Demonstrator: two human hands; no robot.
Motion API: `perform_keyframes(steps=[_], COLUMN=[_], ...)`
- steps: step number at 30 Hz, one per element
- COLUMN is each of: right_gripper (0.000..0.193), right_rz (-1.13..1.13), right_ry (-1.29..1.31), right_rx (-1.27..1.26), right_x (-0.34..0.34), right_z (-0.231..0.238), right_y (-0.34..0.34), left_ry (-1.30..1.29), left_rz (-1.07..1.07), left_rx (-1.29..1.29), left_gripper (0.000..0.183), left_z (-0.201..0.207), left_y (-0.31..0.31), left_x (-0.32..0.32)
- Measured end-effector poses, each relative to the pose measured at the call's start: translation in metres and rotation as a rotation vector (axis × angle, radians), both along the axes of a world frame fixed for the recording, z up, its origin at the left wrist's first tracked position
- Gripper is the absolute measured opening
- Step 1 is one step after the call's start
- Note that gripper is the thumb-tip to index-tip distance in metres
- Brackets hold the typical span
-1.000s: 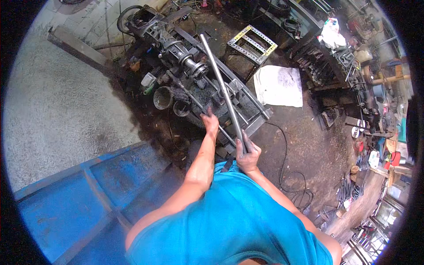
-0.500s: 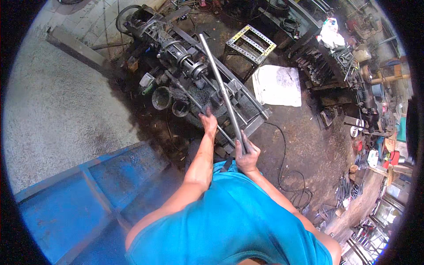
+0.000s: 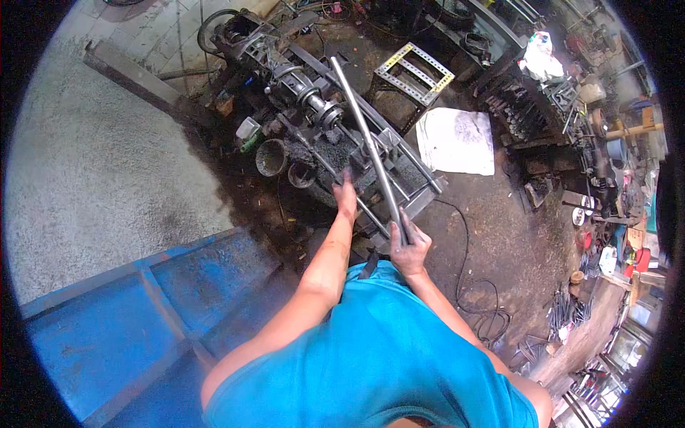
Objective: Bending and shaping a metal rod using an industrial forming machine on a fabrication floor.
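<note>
A long shiny metal pipe [image 3: 368,135] slants over the machine, its far end pointing away and to the left. My right hand [image 3: 412,250] is closed round the near end of this pipe, close to my waist. To its left, my left hand [image 3: 345,197] has its darkened fingers round a thinner metal rod [image 3: 319,159] along the near side of the machine [image 3: 305,96]; part of that grip is hidden. The machine has a round chuck-like head and parallel rails, with dark metal chips [image 3: 335,153] heaped in its bed.
Two round containers [image 3: 271,158] stand left of the machine bed. Beyond it are a yellow-and-grey metal frame stand [image 3: 415,73] and a stained white sheet [image 3: 457,141]. A black cable [image 3: 467,242] trails over the floor at right. Blue metal panels [image 3: 100,321] lie at lower left.
The whole view has shifted slightly, so the scene sits a little further right. Both hands keep their places on the pipe and the rod.
</note>
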State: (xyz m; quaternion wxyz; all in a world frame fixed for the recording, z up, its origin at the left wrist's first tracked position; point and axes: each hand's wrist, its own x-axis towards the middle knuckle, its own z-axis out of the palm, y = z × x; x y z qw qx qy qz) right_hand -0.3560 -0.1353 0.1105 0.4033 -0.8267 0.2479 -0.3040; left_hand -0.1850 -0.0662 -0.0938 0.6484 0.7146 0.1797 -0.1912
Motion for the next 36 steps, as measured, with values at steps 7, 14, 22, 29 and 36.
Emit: perform_keyframes(steps=[7,14,22,29,36], right_gripper=[0.037,0.037,0.035,0.035,0.033], right_rz=[0.027,0.007,-0.006,-0.015,-0.045], right_ry=[-0.054,0.024,0.024,0.018,0.02], right_rx=[-0.031,0.044,0.013,0.006,0.018], right_x=[0.003,0.001,0.001,0.002,0.001], right_z=[0.003,0.002,-0.002,-0.002,-0.003], right_y=[-0.002,-0.002,-0.001,0.002,0.003], left_ry=[-0.092,-0.075,-0.146,-0.176,-0.081], left_rz=[0.091,0.082,0.089,0.1,0.073], left_rx=[0.447,0.5,0.436,0.362,0.401], left_gripper=[0.079,0.083,0.074,0.074,0.075], left_z=[0.014,0.008,0.002,0.004,0.019], left_y=[-0.02,-0.019,-0.018,-0.017,-0.017], left_x=[-0.009,-0.007,-0.005,-0.004,-0.002])
